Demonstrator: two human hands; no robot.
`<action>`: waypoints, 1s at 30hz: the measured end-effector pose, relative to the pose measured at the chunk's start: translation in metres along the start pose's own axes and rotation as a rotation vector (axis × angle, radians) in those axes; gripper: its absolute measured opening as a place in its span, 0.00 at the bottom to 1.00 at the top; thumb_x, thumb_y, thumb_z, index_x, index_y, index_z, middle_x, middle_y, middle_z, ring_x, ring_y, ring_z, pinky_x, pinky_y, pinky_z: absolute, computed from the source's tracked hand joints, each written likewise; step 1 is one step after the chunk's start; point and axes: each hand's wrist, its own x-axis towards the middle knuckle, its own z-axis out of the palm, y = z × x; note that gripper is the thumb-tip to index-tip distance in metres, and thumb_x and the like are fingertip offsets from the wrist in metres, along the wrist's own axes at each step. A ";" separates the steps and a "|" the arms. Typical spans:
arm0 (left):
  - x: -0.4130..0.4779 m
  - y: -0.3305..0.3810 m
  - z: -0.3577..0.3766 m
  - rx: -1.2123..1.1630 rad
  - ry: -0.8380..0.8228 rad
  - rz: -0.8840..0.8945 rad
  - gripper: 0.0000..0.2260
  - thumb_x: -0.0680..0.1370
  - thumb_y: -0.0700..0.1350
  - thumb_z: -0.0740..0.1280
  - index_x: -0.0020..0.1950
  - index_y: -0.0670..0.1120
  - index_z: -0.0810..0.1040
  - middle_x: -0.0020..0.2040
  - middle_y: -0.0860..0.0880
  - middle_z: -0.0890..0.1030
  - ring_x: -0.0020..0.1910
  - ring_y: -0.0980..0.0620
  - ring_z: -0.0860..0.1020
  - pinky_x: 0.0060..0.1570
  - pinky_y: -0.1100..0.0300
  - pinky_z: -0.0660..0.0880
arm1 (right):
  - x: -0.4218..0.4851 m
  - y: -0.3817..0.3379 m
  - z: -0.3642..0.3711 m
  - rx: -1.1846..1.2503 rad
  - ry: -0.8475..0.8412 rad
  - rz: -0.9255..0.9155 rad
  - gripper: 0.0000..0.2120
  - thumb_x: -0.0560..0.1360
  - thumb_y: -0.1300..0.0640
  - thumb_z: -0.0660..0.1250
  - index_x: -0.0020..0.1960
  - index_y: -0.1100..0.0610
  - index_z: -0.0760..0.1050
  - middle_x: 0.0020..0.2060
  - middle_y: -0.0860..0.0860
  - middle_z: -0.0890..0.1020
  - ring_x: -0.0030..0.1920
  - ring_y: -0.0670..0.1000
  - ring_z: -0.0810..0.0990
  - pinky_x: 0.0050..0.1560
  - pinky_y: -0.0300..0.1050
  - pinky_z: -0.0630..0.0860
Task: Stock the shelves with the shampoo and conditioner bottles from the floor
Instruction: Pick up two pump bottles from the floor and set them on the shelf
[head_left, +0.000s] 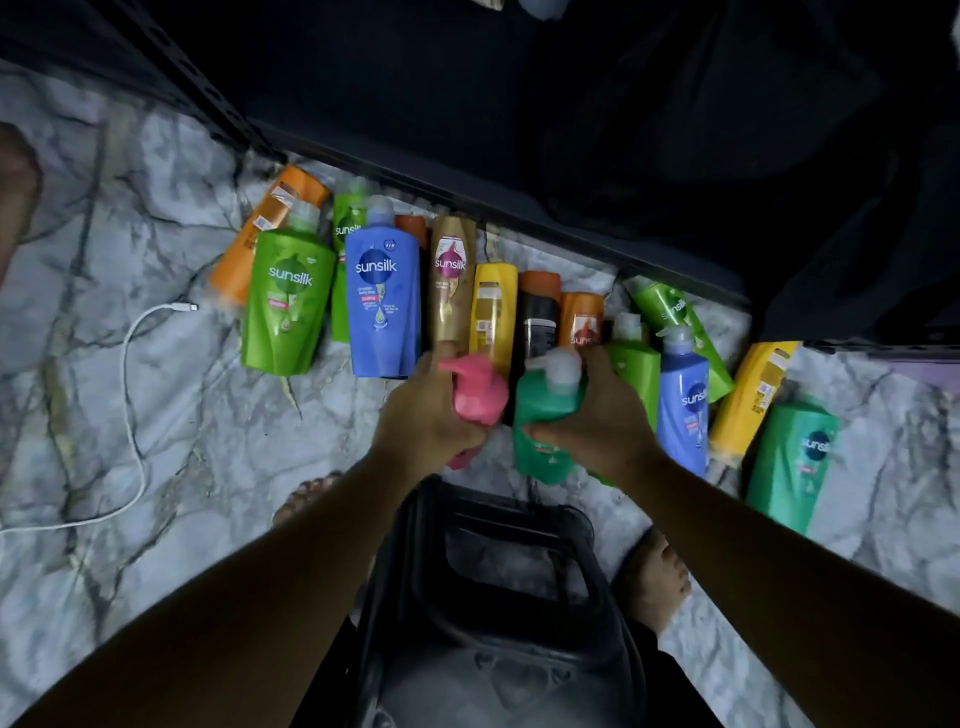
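Left hand: I see its fingers curled around a pink bottle, gripping just below the pump.
Right hand: wrapped around a green bottle, thumb across the front.
Held pair: side by side, mid-row; one per hand, probably to carry two per trip. I cannot tell whether they are clear of the floor.
Other bottles: lying flat, lined up along the near edge of the shelf, probably for easy reach; a blue bottle lies left.
Shelf: far side, too dark to see what it holds.
Stool: black, near, between my arms.
Cable: white, far left, well apart.
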 end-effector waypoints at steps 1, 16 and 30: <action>-0.010 -0.003 0.002 -0.009 -0.008 0.011 0.36 0.60 0.50 0.81 0.65 0.54 0.71 0.59 0.53 0.78 0.51 0.48 0.80 0.48 0.57 0.76 | -0.013 0.007 0.004 0.017 0.007 0.005 0.34 0.58 0.55 0.84 0.58 0.45 0.71 0.46 0.42 0.82 0.46 0.48 0.82 0.45 0.44 0.78; -0.076 -0.047 0.006 0.002 -0.277 0.281 0.29 0.70 0.46 0.79 0.69 0.52 0.73 0.63 0.52 0.74 0.60 0.51 0.76 0.58 0.53 0.75 | -0.095 0.059 0.041 -0.118 -0.111 -0.166 0.39 0.68 0.50 0.79 0.75 0.47 0.67 0.71 0.43 0.73 0.67 0.44 0.74 0.65 0.36 0.70; -0.086 -0.015 -0.030 -0.072 -0.275 0.162 0.35 0.64 0.46 0.83 0.68 0.55 0.74 0.62 0.55 0.77 0.60 0.54 0.77 0.62 0.53 0.75 | -0.104 0.012 -0.001 -0.299 -0.094 -0.199 0.40 0.63 0.45 0.79 0.73 0.44 0.69 0.60 0.46 0.83 0.57 0.51 0.82 0.55 0.44 0.79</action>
